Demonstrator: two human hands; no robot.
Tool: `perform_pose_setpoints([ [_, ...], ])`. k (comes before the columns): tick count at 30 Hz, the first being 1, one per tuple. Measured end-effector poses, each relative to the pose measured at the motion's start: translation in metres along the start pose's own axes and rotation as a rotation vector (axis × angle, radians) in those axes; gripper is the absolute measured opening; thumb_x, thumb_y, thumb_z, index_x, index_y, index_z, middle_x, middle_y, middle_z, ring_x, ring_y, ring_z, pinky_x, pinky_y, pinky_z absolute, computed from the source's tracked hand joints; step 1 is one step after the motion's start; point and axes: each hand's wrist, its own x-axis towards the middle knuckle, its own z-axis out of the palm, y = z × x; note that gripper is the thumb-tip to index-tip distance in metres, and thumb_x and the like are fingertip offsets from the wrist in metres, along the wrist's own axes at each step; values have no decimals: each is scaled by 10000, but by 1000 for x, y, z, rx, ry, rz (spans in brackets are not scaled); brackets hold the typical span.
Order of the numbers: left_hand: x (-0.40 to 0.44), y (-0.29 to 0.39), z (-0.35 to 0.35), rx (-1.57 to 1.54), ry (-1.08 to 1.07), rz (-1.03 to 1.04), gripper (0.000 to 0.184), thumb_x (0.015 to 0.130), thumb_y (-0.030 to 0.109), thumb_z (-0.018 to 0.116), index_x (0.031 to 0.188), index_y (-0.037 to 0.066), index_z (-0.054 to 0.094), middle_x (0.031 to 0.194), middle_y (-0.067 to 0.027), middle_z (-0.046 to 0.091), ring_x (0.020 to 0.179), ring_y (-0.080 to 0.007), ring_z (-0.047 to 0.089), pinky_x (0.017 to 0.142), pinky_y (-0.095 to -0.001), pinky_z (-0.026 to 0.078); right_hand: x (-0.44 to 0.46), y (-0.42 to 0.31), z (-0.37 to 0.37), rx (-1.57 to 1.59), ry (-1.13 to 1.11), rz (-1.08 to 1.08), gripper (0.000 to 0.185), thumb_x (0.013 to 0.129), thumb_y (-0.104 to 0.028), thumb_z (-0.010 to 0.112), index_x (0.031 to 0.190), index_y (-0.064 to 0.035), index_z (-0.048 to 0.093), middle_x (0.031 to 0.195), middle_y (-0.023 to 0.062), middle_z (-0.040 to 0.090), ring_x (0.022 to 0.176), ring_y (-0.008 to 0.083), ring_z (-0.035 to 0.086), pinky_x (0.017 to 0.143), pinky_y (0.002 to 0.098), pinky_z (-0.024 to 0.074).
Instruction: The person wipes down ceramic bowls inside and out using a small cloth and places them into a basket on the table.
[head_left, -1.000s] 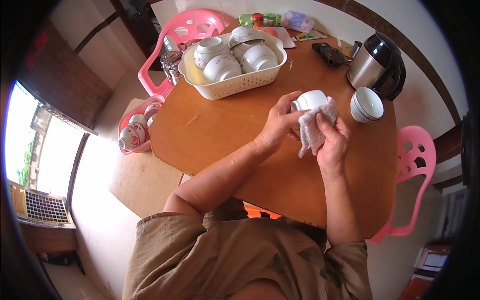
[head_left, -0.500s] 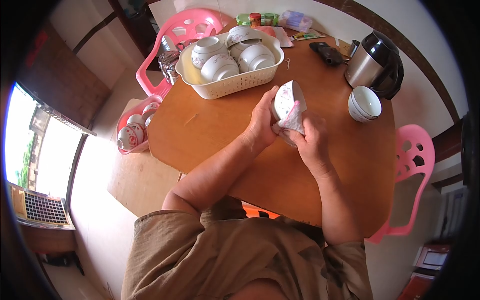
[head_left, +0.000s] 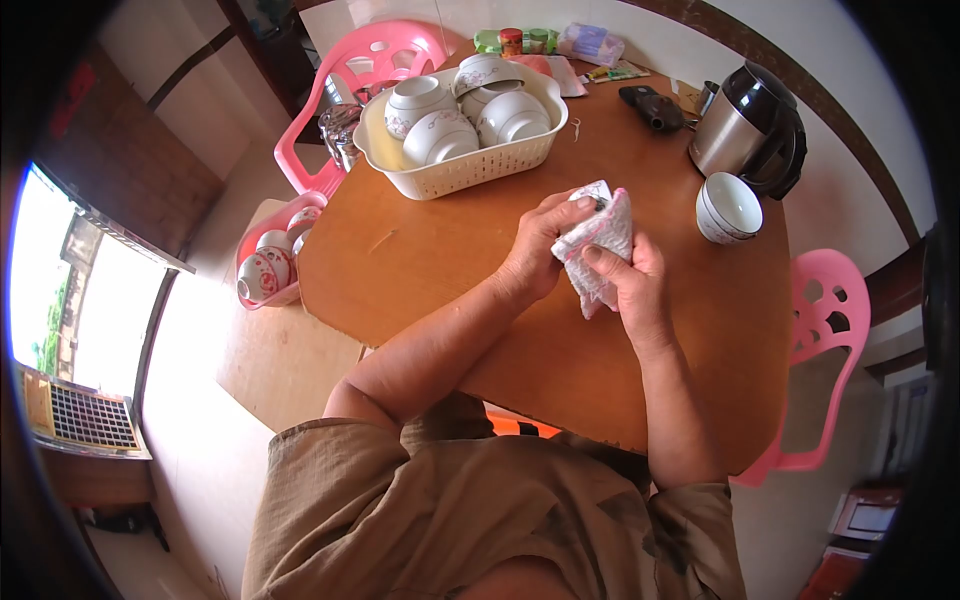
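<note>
Above the wooden table, my left hand (head_left: 533,250) grips a white patterned bowl (head_left: 591,191), its thumb at the rim. Most of the bowl is hidden behind a white cloth (head_left: 600,252) with a pink edge. My right hand (head_left: 643,285) is closed on this cloth and presses it against the bowl, thumb on the near side. One corner of the cloth hangs down between the hands. Farther back, several white floral bowls (head_left: 440,138) lie upside down or tilted in a cream plastic basket (head_left: 470,178). To the right, a few stacked bowls (head_left: 730,208) stand upright.
A steel-and-black kettle (head_left: 738,130) stands at the table's right, near a dark object (head_left: 655,108). Jars and packets (head_left: 540,42) line the back edge. Pink chairs (head_left: 835,330) flank the table (head_left: 430,270). Lower left, a pink basket (head_left: 285,297) holds red-patterned bowls.
The bowl has turned, so its floral side and open rim no longer show. The cloth has moved up and now covers most of it. My left thumb has shifted onto the rim.
</note>
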Motion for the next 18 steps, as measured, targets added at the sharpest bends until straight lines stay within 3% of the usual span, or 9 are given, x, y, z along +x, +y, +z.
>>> perform_pose_setpoints([
  [2, 3, -3, -6, -85, -7, -31, 389, 918, 416, 634, 1106, 77, 616, 951, -74, 685, 896, -214, 658, 856, -385, 541, 3, 13, -4, -151, 12, -21, 172, 853, -119, 730, 957, -26, 628, 869, 34, 652, 769, 152, 633, 649, 314, 509],
  [5, 6, 2, -9, -237, 111, -39, 413, 913, 456, 626, 1111, 94, 615, 984, -70, 687, 914, -215, 660, 845, -394, 553, 9, 15, -3, -740, 12, -529, 200, 791, -127, 767, 918, -51, 632, 813, 44, 629, 751, 267, 624, 697, 403, 484],
  [6, 3, 8, -3, -221, 179, -11, 415, 917, 458, 612, 1116, 94, 618, 1006, -63, 689, 925, -219, 661, 854, -404, 553, 11, 19, -4, -912, 49, -693, 239, 750, -151, 783, 924, -80, 635, 868, 67, 618, 837, 323, 601, 778, 447, 449],
  [10, 5, 18, -8, -361, 119, -46, 458, 917, 509, 570, 1133, 110, 625, 1080, -67, 682, 1001, -249, 644, 897, -420, 539, 11, 18, -1, -1086, 148, -818, 305, 688, -130, 818, 932, -86, 639, 1040, 54, 615, 984, 277, 587, 829, 420, 447],
  [14, 4, 21, -8, -395, 54, -63, 472, 895, 528, 568, 1128, 124, 639, 1102, -88, 688, 1019, -273, 652, 932, -425, 526, 14, 9, -7, -908, 103, -777, 322, 676, -68, 810, 961, -66, 659, 1052, 70, 626, 985, 277, 600, 856, 389, 479],
  [17, 7, 18, -8, -460, 84, -64, 510, 893, 565, 551, 1152, 133, 628, 1114, -99, 682, 1012, -297, 653, 833, -518, 549, 18, 16, -22, -517, 33, -588, 280, 715, 21, 736, 977, -41, 661, 1047, 77, 633, 975, 236, 609, 846, 346, 499],
  [18, 6, 19, -9, -449, 16, -97, 527, 899, 580, 536, 1170, 136, 622, 1135, -97, 676, 1023, -305, 650, 819, -523, 550, 16, 14, -24, -371, 30, -518, 243, 779, 81, 623, 997, -23, 653, 1045, 63, 638, 976, 176, 603, 852, 308, 504],
])
